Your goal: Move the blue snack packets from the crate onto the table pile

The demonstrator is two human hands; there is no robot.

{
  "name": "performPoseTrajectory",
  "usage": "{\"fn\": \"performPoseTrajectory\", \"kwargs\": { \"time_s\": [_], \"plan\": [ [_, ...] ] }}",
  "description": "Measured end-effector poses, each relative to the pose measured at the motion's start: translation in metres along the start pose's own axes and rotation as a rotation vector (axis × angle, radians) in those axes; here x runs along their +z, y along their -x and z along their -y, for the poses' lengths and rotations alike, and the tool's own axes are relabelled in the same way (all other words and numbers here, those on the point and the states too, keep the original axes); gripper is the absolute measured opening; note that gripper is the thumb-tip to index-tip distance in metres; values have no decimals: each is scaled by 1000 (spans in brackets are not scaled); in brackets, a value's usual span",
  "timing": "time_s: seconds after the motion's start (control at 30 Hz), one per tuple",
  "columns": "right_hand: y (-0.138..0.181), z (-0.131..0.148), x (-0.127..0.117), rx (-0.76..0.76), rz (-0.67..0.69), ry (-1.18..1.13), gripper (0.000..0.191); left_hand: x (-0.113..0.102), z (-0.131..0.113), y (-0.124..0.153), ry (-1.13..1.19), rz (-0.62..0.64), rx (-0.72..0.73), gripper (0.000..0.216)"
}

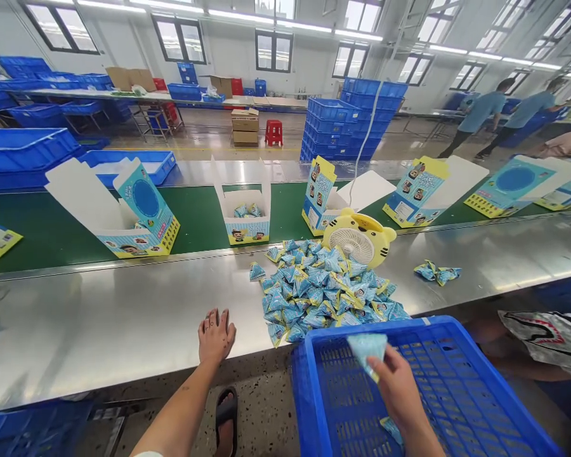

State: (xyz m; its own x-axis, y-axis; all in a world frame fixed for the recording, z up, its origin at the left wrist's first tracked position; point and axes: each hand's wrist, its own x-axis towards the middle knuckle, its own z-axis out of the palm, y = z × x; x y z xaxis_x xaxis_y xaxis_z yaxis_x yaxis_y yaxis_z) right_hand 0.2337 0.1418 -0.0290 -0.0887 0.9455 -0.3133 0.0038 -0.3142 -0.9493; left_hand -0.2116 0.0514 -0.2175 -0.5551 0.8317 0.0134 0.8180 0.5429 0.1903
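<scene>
My right hand (397,390) is over a blue plastic crate (461,387) and pinches one light-blue triangular packet (367,347). Another packet (391,430) lies on the crate's floor near my wrist. My left hand (215,335) rests flat on the steel table edge (124,324), fingers apart, holding nothing. A heap of blue packets (323,289) lies on the steel just right of that hand. A yellow tiger-shaped fan (359,237) stands behind the heap. An open box (246,216) with a few packets inside sits on the green belt (42,231).
Several open printed cartons (137,212) (421,190) stand along the belt. A few loose packets (436,272) lie on the steel to the right. Stacked blue crates (347,127) and a red stool (273,132) stand beyond. Two people (480,114) stand far right. My sandalled foot (226,416) shows below.
</scene>
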Motion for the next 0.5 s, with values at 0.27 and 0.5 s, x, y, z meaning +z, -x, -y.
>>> {"fn": "performPoseTrajectory", "kwargs": {
  "time_s": [0.27, 0.5],
  "plan": [
    [-82, 57, 90, -335, -27, 278, 75, 5, 2, 0, -27, -49, 23, 56],
    [-3, -84, -46, -53, -482, 544, 57, 4, 1, 1, -46, -63, 27, 56]
  ]
}}
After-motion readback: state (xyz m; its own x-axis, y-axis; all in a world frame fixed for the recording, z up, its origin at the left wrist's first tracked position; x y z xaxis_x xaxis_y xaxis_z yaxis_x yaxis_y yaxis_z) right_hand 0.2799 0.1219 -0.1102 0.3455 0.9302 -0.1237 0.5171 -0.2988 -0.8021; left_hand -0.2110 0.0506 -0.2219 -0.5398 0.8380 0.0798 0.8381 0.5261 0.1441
